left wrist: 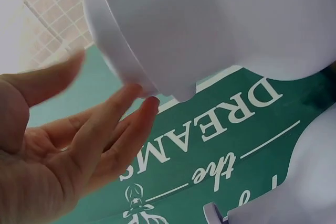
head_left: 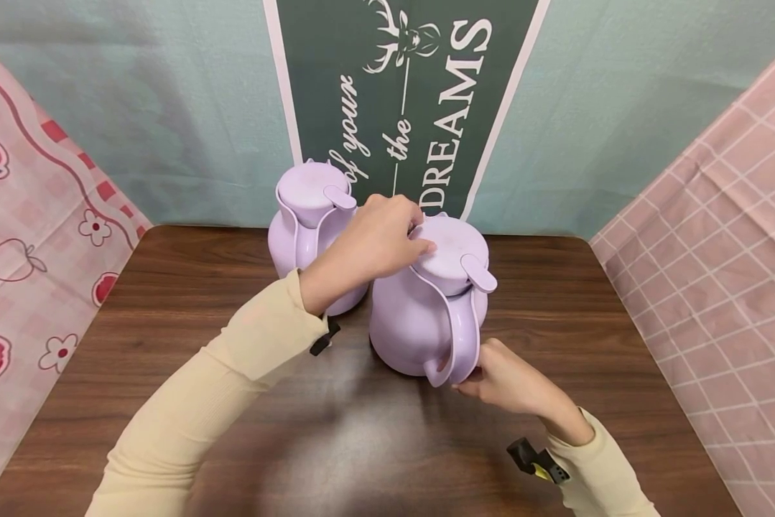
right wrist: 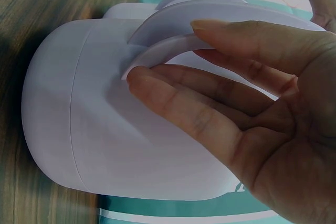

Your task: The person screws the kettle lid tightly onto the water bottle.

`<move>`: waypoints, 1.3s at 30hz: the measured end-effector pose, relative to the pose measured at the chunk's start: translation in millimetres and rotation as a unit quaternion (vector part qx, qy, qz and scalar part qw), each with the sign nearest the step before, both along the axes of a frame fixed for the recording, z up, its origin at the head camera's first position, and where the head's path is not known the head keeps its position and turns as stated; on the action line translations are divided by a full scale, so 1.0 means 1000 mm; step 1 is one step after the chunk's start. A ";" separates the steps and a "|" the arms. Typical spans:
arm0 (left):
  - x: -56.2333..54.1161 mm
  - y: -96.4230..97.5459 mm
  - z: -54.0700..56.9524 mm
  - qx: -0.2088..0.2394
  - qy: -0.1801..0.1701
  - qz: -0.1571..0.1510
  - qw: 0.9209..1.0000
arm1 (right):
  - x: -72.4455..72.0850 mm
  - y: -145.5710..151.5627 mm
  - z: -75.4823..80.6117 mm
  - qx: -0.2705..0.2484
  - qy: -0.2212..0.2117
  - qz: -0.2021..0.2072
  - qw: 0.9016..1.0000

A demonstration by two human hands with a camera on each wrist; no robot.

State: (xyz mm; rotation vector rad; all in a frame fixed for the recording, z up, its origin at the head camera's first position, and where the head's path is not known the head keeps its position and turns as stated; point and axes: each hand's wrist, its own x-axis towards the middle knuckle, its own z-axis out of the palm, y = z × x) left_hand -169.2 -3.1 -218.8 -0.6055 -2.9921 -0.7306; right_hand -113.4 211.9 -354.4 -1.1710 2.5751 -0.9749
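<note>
Two lilac jugs with round lids stand on the wooden table. My left hand [head_left: 387,233] is at the lid of the nearer jug [head_left: 406,323]. In the left wrist view its fingers [left wrist: 113,129] are fairly straight, with fingertips touching the edge of the lid [left wrist: 115,45] and the thumb apart from it. Low on the same jug's handle [head_left: 466,337], my right hand [head_left: 506,377] pinches it between thumb and fingers, as the right wrist view shows. Just left of and behind this jug is the other jug [head_left: 284,237], partly covered by my left forearm.
Behind the table [head_left: 555,323] hangs a pale green cloth [head_left: 200,108] with a dark green lettered banner [head_left: 335,43]. Pink checked cloth [head_left: 736,215] borders the right side, and a fruit-patterned cloth [head_left: 38,215] the left. Dark devices [head_left: 536,459] sit at both wrists.
</note>
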 end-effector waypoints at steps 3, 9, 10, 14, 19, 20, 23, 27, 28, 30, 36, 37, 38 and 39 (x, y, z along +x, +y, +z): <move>0.000 -0.001 -0.002 0.002 0.027 0.007 1.000 | 0.000 0.001 0.000 0.000 -0.001 0.003 1.000; 0.001 0.000 -0.003 0.001 0.054 -0.002 0.999 | -0.001 0.001 0.000 -0.002 0.007 0.005 1.000; 0.001 0.001 -0.003 0.000 0.054 -0.003 0.999 | 0.000 0.001 0.000 -0.001 0.008 0.004 1.000; 0.000 0.002 -0.003 -0.001 0.045 -0.004 0.999 | 0.000 0.001 0.000 -0.001 0.008 0.003 1.000; -0.004 0.003 -0.004 0.006 0.036 -0.008 0.999 | -0.001 0.001 -0.001 0.000 0.010 0.005 1.000; -0.004 0.003 -0.005 0.008 0.036 -0.009 0.999 | -0.001 0.001 -0.001 -0.001 0.010 0.005 1.000; -0.006 0.003 -0.006 0.013 0.036 -0.012 0.999 | 0.000 0.000 0.000 0.000 0.008 0.001 1.000; -0.008 0.003 -0.007 0.013 0.041 -0.011 0.999 | 0.000 0.000 0.001 0.001 0.009 -0.002 1.000; -0.008 0.002 -0.008 0.012 0.042 -0.009 0.999 | 0.000 -0.001 0.001 0.000 0.009 -0.003 1.000; -0.007 0.002 -0.008 0.008 0.046 0.000 0.999 | 0.000 -0.001 0.001 0.000 0.010 -0.002 1.000; -0.004 -0.001 -0.006 -0.005 0.048 0.031 0.998 | 0.000 -0.001 0.001 0.003 0.004 -0.004 1.000; -0.003 -0.001 -0.006 -0.006 0.045 0.033 0.998 | 0.001 -0.001 0.001 0.003 0.004 -0.004 1.000; -0.003 -0.001 -0.005 -0.007 0.039 0.033 0.999 | 0.001 -0.001 0.001 0.003 0.004 -0.006 1.000; -0.002 -0.001 -0.005 -0.007 0.034 0.031 0.999 | 0.001 -0.001 0.001 0.004 0.004 -0.007 1.000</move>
